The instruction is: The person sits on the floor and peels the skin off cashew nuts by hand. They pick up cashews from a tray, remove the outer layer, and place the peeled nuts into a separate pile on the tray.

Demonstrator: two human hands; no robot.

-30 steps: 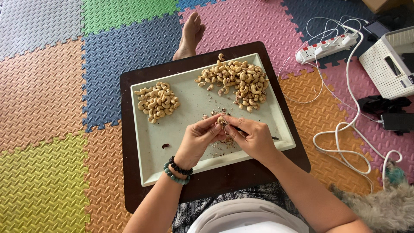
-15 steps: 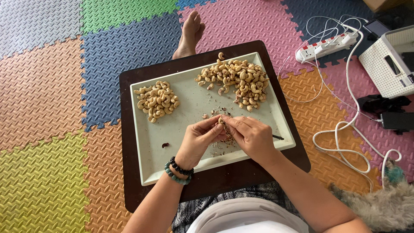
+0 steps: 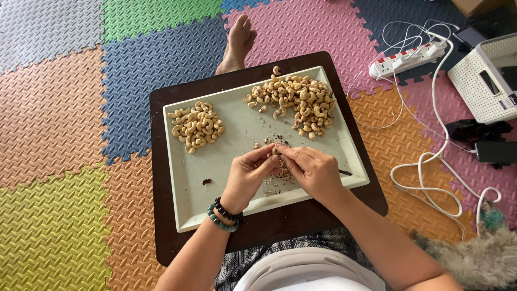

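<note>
Both hands (image 3: 280,170) closed tighter, pinching cashew (image 3: 276,151) over tray (image 3: 237,134) w/ foam-mat floor (image 3: 64,108).

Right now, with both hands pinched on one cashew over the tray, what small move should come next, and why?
Probably drop the cashew onto the smaller pile at the left. The left hand and right hand pinch it together above skin scraps on the tray, which suggests peeling; whether any skin remains cannot be seen.
</note>
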